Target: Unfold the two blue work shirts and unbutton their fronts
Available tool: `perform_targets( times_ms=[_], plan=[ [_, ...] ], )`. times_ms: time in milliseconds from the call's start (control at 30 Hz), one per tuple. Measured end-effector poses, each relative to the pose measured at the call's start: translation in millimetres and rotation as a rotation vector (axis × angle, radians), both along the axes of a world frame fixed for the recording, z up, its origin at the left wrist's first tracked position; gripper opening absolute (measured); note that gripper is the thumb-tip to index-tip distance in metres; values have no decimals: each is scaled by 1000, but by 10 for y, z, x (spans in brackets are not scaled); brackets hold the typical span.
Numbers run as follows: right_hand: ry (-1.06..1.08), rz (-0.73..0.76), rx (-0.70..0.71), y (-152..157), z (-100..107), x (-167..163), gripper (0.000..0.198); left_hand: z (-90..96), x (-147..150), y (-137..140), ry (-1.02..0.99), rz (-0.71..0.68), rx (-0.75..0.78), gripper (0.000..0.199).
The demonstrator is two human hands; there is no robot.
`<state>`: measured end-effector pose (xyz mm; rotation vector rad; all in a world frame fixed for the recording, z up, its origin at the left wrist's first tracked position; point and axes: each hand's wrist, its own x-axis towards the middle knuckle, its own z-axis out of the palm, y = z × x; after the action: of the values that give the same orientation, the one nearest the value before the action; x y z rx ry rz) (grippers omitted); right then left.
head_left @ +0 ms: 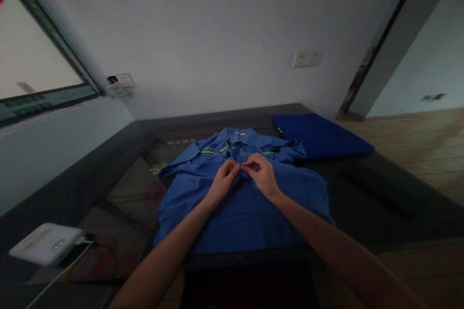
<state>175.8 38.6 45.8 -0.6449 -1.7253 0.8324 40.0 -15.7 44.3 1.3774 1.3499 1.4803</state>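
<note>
A blue short-sleeved work shirt [250, 217] with yellow-green trim lies spread on the dark table, its collar at the far side. Over the front opening, at the upper chest, my left hand [225, 176] pinches the fabric between thumb and fingertips. Right beside it, my right hand [261, 173] is closed in a pinch on the same part of the shirt, its fingertips almost touching the left ones. Whether a button sits between the fingers is too small to tell.
A folded dark blue cloth item [322, 136] lies at the back right of the table [362, 222]. A long black object [377, 188] rests nearer on the right. At the left edge sits a white box-shaped device [45, 244] with a cable. Wall sockets [307, 59] are behind.
</note>
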Motion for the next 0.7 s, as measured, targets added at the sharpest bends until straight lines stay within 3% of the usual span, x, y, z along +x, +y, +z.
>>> perform_targets(
  times_ms=[267,433,700],
  plan=[
    [-50,128,-128,102,-18,25,21,34,-9,-37,73,-52,-143,48],
    [-53,213,-248,150,-7,37,17,53,-13,-57,-3,-107,-273,49],
    [19,262,-436,169,-12,43,28,65,2,-58,-115,-197,-245,42]
  ],
)
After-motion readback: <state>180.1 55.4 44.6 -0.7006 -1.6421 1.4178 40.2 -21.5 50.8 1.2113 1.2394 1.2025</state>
